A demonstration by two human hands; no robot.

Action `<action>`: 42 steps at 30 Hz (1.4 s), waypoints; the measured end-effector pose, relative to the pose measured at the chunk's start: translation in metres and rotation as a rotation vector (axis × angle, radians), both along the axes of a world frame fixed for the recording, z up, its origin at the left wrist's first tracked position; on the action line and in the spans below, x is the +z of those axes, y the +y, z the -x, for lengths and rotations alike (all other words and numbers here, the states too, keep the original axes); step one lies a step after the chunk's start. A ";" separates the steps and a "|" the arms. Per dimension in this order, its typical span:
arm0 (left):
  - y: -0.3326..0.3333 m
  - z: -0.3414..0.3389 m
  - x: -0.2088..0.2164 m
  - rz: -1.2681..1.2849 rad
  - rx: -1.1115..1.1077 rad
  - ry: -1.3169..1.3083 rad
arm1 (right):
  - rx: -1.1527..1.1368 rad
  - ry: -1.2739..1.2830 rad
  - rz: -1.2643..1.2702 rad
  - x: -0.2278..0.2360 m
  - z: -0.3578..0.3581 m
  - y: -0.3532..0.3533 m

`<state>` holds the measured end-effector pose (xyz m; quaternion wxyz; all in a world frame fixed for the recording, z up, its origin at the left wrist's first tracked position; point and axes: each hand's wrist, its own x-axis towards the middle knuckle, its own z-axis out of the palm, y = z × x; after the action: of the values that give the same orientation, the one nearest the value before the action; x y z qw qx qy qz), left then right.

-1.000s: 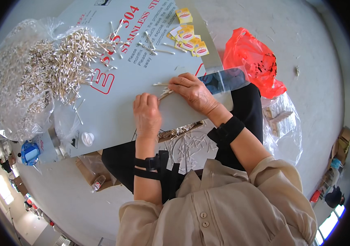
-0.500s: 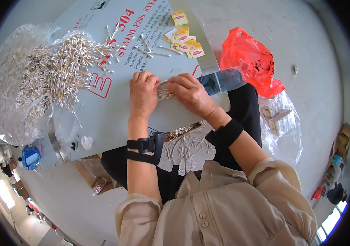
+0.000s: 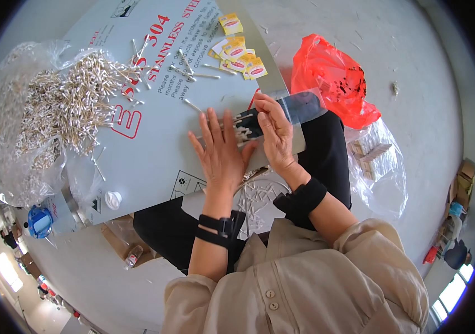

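Observation:
My left hand (image 3: 219, 149) lies flat on the metal sheet (image 3: 159, 147) with its fingers spread, its fingertips beside a small bunch of cotton swabs (image 3: 244, 132). The swabs rest loosely at the left end of a dark strip (image 3: 304, 107), which has clear plastic over its right end. My right hand (image 3: 276, 133) stands on its edge over the strip, right of the swabs. Its fingers are a little bent, the thumb is apart, and nothing shows in its grasp. One single swab (image 3: 193, 105) lies just beyond my left fingertips.
A big heap of cotton swabs (image 3: 70, 100) spills from a clear bag (image 3: 3, 128) at the left. Small yellow-and-white packets (image 3: 243, 58) lie at the far edge. A red plastic bag (image 3: 321, 72) and a clear bag of white boxes (image 3: 379, 150) are at the right.
Both hands were closed around the swab bunch. Now the left hand has opened flat and moved right and nearer; the right hand has come away to the right, leaving the swabs lying.

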<state>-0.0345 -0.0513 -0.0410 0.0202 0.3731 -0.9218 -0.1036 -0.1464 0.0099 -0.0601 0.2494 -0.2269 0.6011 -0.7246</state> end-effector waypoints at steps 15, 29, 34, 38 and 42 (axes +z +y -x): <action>-0.119 -0.045 0.001 -0.156 0.123 0.485 | 0.191 0.722 -0.341 0.023 0.008 0.015; -0.110 0.002 -0.007 -0.068 -0.130 0.398 | 0.358 1.148 -0.315 0.010 0.000 0.000; -0.103 -0.009 -0.008 -0.387 -0.027 0.500 | 0.241 0.943 -0.268 0.011 0.000 0.003; -0.067 -0.009 -0.016 0.110 0.017 0.468 | -0.014 0.400 -0.172 0.006 -0.001 0.002; -0.018 0.020 -0.003 0.056 -0.065 0.114 | -0.002 0.122 -0.071 0.006 0.005 -0.002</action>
<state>-0.0541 -0.0696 -0.0436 0.0796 0.3359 -0.9332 -0.0995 -0.1510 0.0075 -0.0545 0.2192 -0.2611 0.6407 -0.6879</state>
